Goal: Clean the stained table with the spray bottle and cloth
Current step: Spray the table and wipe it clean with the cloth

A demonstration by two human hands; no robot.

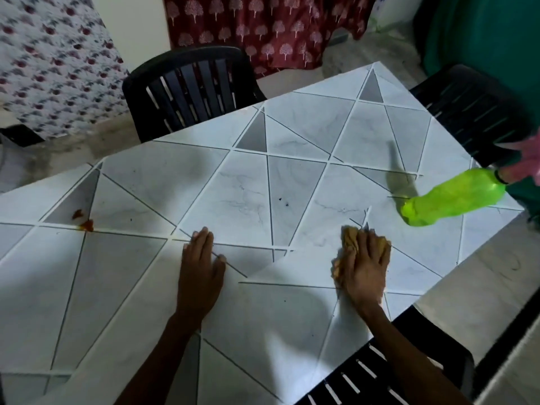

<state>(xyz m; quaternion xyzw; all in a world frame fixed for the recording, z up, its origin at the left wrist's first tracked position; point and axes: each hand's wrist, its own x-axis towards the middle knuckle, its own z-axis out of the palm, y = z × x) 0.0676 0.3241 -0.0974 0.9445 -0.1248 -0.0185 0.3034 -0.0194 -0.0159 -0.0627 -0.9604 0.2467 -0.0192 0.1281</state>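
A red-orange smear of stain [87,225] sits near the left edge of the white table with a grey marble pattern of triangles [131,302], across one of its pale lines. Towards the table's middle, the left hand [201,270] lies palm down on the top, forearm reaching in from the near edge, fingers straight and close together with the thumb spread to the side. A few small dark specks [285,203] mark the table beyond it. Right of the middle, the right hand [368,267] presses a crumpled tan cloth [349,238] flat onto the table, fingers laid together over it, not clenched, while the cloth bunches out past the fingertips and the thumb side. At the table's right edge stands the bright green plastic spray bottle with a pink trigger head [455,200], tilted in this wide view. A black slatted plastic chair [190,89] stands at the table's far side, a second [473,106] at its right corner, a third [365,375] at its near edge. Beyond the table hang a white floral fabric [52,59], a maroon tree-printed curtain [263,27] and green cloth [482,33].
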